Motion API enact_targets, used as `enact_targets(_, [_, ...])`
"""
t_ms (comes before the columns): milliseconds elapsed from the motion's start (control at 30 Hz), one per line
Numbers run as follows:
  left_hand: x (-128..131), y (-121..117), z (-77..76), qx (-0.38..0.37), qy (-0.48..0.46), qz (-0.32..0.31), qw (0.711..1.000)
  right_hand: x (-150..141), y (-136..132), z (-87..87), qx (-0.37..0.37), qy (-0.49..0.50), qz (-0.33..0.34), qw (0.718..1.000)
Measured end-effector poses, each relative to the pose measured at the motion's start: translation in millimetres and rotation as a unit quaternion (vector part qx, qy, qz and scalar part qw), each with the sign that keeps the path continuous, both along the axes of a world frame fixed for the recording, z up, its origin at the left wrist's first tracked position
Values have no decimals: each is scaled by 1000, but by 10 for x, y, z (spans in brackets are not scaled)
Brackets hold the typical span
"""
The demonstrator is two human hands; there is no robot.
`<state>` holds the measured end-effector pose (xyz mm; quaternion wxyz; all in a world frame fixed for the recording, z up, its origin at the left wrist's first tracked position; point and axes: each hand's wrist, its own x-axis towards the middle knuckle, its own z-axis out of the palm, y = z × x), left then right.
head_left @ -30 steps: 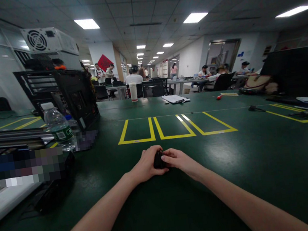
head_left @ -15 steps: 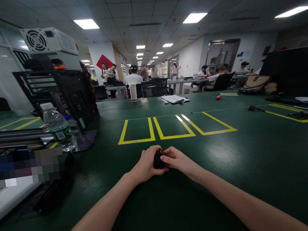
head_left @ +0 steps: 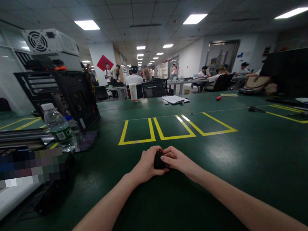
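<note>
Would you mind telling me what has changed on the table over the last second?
Almost nothing: both hands, left and right, still clasp the small black object on the green table. The bottle has not moved; only people in the background have shifted.

both bare forearms reach forward from the bottom of the view and converge toward the middle, wrists low and nearly straight. the left hand (head_left: 147, 165) lies knuckles up with its fingers curled inward toward the right, and the right hand (head_left: 178, 159) meets it from the other side, fingers bent and fingertips pressed in against the left hand's. the two hands are closed together, touching at the fingers, with the thumbs tucked near the point where they meet.
</note>
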<state>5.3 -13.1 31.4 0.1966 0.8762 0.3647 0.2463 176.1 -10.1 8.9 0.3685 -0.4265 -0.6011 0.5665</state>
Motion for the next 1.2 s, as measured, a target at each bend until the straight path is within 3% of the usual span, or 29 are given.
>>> enact_targets(100, [4, -2, 8, -4, 0, 4, 1000, 0, -11, 36, -14, -15, -2, 1000])
enact_targets(300, [-4, -23, 51, -4, 0, 0, 1000, 39, -43, 115, 25, -19, 36, 999])
enact_targets(667, [7, 57, -95, 13, -14, 8, 1000, -10, 27, -26, -5, -15, -15, 1000])
enact_targets(833, [-4, 13, -21, 6, -5, -2, 1000, 33, -6, 46, 31, -3, 29, 999])
enact_targets(1200, [0, -35, 63, -29, -4, 6, 1000, -8, 6, 4, -3, -21, -13, 1000])
